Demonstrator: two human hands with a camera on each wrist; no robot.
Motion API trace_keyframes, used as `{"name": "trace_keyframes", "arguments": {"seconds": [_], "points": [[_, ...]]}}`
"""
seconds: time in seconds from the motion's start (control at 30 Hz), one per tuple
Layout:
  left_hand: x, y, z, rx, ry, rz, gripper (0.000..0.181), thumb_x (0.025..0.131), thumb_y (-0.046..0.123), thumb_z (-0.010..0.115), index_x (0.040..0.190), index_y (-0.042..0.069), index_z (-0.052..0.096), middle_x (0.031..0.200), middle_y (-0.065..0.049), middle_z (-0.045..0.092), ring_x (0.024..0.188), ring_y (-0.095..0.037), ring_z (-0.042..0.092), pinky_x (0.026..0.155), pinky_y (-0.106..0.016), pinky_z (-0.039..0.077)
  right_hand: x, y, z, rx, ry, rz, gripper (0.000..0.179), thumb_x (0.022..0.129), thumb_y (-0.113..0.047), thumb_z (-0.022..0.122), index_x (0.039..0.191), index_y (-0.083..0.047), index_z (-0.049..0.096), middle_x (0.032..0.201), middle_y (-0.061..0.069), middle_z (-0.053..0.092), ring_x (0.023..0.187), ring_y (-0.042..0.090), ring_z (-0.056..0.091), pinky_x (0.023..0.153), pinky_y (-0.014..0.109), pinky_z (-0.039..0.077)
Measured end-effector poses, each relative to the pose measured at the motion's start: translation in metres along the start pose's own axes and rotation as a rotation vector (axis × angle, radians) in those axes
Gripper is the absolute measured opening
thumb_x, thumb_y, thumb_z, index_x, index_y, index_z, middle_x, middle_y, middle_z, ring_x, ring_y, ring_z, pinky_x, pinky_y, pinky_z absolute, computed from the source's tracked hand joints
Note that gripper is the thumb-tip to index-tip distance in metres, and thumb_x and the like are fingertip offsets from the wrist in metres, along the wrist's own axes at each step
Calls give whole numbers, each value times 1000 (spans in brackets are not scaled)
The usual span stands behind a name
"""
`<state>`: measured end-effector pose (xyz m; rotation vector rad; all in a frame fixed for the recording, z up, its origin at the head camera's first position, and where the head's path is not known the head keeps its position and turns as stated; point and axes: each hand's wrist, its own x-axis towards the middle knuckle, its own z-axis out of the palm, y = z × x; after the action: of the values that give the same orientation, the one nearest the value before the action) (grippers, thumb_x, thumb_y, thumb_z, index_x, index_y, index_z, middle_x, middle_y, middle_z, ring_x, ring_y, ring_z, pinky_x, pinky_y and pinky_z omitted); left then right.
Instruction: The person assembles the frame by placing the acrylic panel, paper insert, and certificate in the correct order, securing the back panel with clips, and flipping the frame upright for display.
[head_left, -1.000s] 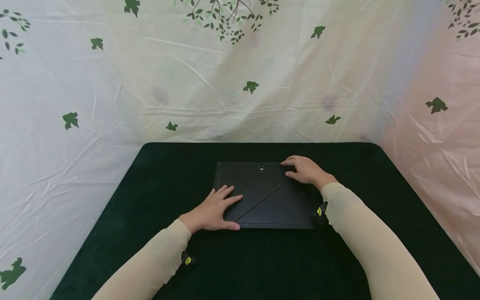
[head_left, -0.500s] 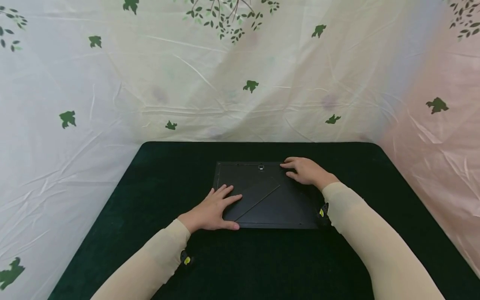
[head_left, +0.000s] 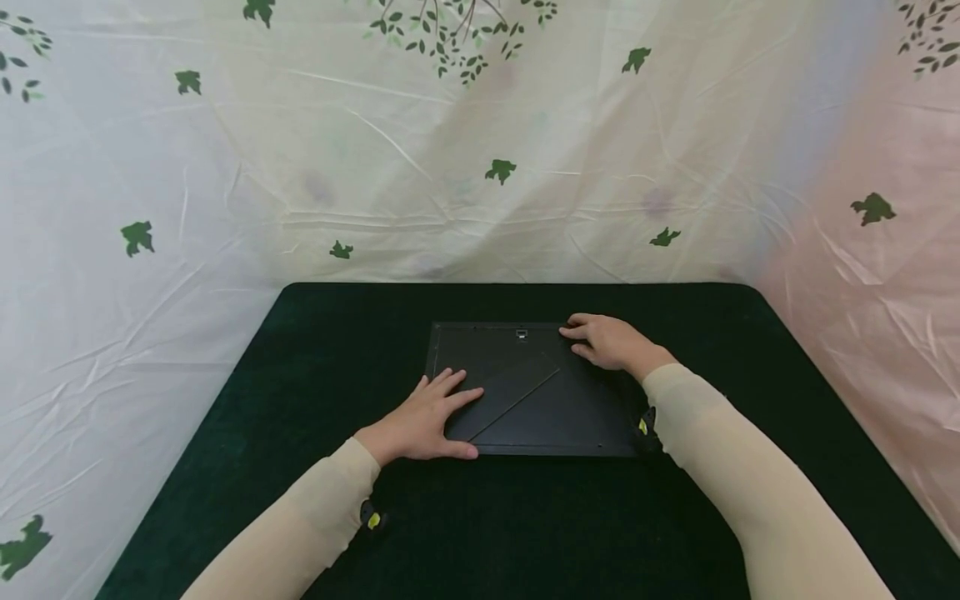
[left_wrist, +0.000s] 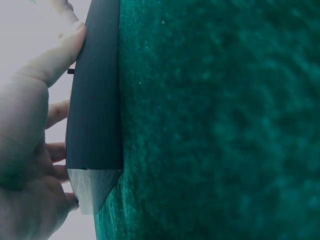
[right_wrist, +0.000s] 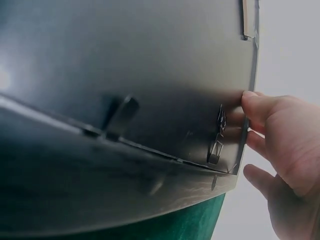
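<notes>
Dark panel (head_left: pixel 577 412) on green table (head_left: pixel 337 342), left hand (head_left: pixel 426 423) splayed over its left side, right hand (head_left: pixel 611 342) at far edge, fingertips partly hidden, grip impossible to tell

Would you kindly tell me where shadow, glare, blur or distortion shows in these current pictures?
Head view: fairly sharp, a soft diagonal shadow on the pale curtain; left wrist view: the green tablecloth blurred, the background washed out; right wrist view: a glare spot on the black frame at the picture's left edge, and its lower edge bowed, probably by the lens.
</notes>
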<state>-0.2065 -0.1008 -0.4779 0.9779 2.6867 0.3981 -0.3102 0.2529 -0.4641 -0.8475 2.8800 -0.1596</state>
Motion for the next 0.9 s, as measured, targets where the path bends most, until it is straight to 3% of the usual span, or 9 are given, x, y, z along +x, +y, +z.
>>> {"name": "trace_keyframes", "arguments": {"seconds": [0.2, 0.4, 0.53, 0.73, 0.9], "points": [[1, 2, 0, -3, 1, -3, 91, 78, 74, 57, 152, 28, 30, 160, -11, 12, 146, -32, 5, 113, -57, 8, -3, -2, -2, -3, 4, 11, 47, 97, -22, 59, 142, -13, 49, 145, 15, 42, 130, 35, 43, 104, 53, 36], [1, 3, 0, 10, 7, -10, 92, 77, 75, 57, 152, 29, 30, 160, -11, 14, 146, -32, 6, 113, -57, 9, -10, 4, 3, 107, -5, 56, 56, 98, -30, 57, 149, -14, 38, 152, 15, 32, 138, 36, 32, 107, 55, 30], [2, 3, 2, 15, 13, 2, 92, 77, 76, 56, 152, 29, 30, 160, -11, 14, 146, -32, 6, 113, -58, 10, -25, 11, 3, 175, -8, 99, 68, 95, -38, 60, 152, -14, 31, 155, 15, 28, 140, 36, 28, 108, 55, 27], [2, 2, -4, 24, -8, 1, 93, 76, 76, 56, 152, 28, 30, 159, -12, 15, 146, -33, 8, 113, -57, 12, -54, 18, 2, 221, -9, 120, 80, 88, -53, 63, 150, -11, 35, 155, 17, 25, 140, 41, 24, 107, 60, 25], [7, -2, -22, 11, 0, -33, 86, 80, 74, 53, 149, 24, 38, 156, -9, 28, 142, -30, 25, 111, -51, 25, -70, 21, 14, 284, -35, 137, 90, 83, -66, 59, 151, -14, 31, 159, 15, 15, 142, 42, 18, 107, 62, 24]]}}
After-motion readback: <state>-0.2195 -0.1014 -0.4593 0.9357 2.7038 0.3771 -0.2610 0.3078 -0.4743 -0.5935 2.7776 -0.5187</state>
